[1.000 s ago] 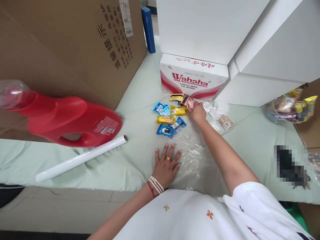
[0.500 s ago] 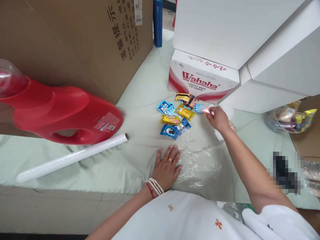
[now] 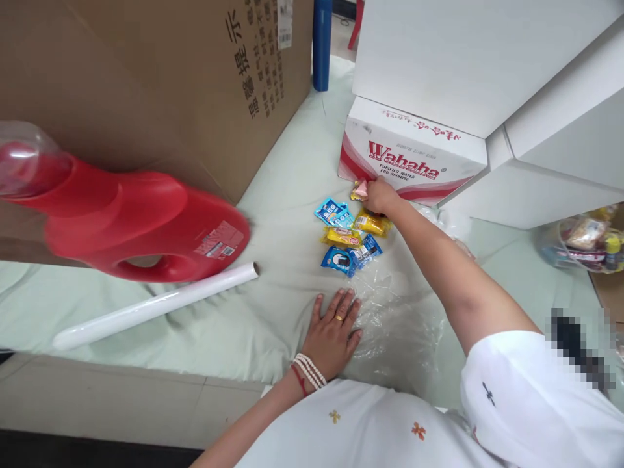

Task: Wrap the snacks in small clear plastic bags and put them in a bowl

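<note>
My left hand lies flat with fingers spread on the pale green sheet, its fingertips on the edge of a clear plastic sheet. My right hand reaches forward to a small heap of wrapped snacks and its fingers are closed on a small pink packet. The heap holds blue, yellow and dark wrappers and lies just in front of a red and white Wahaha carton.
A red detergent jug lies on its side at left, with a white roll in front. A large brown cardboard box stands behind. White boxes rise at right. A bag of snacks sits far right, and a blue bottle stands at the back.
My right hand moved from the right of the heap back to its far side, by the Wahaha carton, with a pink packet in its fingers. My left hand stayed flat.
</note>
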The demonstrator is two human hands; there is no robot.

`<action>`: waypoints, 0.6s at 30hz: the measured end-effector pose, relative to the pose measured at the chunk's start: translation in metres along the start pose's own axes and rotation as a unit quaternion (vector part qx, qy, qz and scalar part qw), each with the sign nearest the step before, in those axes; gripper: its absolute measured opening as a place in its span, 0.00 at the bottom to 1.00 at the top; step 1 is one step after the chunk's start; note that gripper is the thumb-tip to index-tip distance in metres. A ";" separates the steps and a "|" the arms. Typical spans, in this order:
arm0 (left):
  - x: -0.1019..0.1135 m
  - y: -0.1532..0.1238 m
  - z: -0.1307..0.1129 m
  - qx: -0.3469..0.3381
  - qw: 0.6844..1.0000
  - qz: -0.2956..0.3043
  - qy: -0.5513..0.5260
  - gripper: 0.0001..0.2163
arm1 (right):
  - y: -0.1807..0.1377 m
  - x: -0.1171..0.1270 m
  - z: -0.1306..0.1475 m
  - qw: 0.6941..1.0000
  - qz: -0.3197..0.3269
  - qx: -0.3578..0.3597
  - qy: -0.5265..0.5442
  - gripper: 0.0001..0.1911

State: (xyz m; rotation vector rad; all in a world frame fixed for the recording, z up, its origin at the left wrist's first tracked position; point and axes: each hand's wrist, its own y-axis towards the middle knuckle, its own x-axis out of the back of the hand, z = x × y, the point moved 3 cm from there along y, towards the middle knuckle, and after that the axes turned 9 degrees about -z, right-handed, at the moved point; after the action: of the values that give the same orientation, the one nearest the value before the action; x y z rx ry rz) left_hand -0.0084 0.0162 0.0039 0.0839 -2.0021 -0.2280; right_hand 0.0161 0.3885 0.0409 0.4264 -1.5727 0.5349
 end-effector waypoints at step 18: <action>0.000 -0.003 -0.001 -0.010 1.000 -0.011 -0.004 0.26 | -0.026 0.014 0.005 0.999 -0.009 -0.039 -0.024 0.30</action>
State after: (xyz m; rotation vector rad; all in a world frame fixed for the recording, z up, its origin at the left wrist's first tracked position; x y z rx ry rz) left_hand -0.0081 0.0131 0.0035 0.0915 -2.0067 -0.2631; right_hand 0.0258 0.3649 0.0567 0.3952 -1.6281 0.4514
